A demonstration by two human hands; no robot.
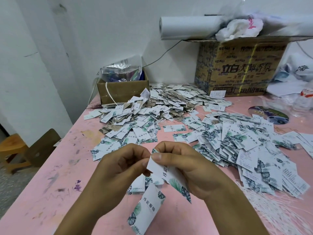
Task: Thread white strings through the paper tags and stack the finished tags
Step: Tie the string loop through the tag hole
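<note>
Fingers (158, 156) of left hand (118, 168) and right hand (191, 167) pinched on paper tag (166, 174) at its upper end; judged light, thin, easily creased, best held there.

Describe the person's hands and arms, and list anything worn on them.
The left hand and right hand wear no gloves and no rings that show. The left forearm and right forearm show no sleeve, watch or bracelet up to the frame's edge. The visible nails are short and unpainted.
</note>
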